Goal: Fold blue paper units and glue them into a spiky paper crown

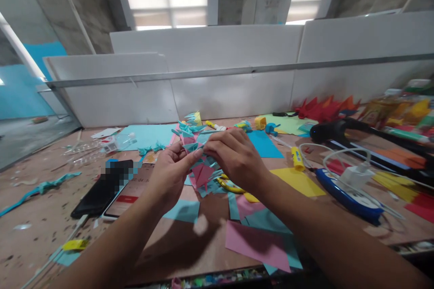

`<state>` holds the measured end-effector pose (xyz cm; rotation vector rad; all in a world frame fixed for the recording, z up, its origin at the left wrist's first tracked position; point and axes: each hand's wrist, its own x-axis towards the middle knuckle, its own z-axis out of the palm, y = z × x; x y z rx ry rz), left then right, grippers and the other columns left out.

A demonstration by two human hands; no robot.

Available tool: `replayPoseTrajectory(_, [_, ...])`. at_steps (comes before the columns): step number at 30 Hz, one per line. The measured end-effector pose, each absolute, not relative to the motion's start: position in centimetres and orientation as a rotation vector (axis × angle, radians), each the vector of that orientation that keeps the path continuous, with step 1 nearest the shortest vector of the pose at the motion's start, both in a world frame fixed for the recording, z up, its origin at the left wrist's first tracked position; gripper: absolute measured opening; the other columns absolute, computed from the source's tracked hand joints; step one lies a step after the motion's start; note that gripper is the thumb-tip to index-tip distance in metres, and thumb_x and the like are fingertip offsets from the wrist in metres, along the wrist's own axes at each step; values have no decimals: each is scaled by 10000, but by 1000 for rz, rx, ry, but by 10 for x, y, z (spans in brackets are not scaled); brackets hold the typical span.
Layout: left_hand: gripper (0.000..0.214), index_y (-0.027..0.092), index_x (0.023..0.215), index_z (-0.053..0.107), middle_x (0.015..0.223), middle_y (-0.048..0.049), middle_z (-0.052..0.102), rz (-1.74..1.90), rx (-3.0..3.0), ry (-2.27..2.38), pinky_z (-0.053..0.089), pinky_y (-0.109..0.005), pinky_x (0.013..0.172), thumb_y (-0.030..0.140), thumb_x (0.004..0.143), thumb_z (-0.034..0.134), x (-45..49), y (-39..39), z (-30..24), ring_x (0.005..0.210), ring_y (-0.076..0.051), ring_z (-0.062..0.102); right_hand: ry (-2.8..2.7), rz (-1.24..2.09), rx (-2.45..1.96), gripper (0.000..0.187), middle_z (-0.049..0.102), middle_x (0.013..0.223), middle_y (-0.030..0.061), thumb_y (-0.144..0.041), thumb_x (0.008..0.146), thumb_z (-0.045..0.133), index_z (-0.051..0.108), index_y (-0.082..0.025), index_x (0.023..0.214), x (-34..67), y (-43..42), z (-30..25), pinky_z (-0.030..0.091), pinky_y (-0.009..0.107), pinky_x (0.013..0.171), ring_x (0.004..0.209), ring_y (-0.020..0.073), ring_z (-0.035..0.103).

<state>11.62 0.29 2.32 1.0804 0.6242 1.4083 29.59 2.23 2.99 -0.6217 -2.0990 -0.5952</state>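
Observation:
Both my hands meet over the middle of the table around a folded-paper piece (200, 174) made of pink and teal pointed units. My left hand (172, 169) pinches its left side between thumb and fingers. From the right, my right hand (237, 156) has its fingers closed on the upper part, and the fingertips hide what they grip there. Yellow-handled scissors (228, 184) lie just under my right hand. Pink paper (257, 244) and teal paper (185, 211) sheets are spread below.
A black phone (101, 189) and a white phone (124, 198) lie left. To the right are a yellow glue stick (297, 159), a blue-edged power strip (349, 196) with cables, and a black frame-like object (359, 133). Red folded paper (320, 109) sits behind. A white panel (230, 90) borders the back.

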Motion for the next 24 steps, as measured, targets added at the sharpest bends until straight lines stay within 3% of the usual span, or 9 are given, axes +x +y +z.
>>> replayPoseTrajectory(8, [314,165,989,749,863,-52,785,1356,1059,623,568,-240,688,209,705,875,115,3,23,753,-160,732,-2080,-590,-590,91,697,1061,71,-213,991,588,674,-187,1006,297,23,30,429,378,871,942,215,560])
replayPoseTrajectory(24, [261,169,1055,746,903,-44,785,1284,1138,561,560,-227,807,162,800,803,110,4,21,779,-112,712,-2096,-793,-528,61,716,1035,57,-159,981,595,645,-170,1016,300,23,32,425,378,852,941,219,563])
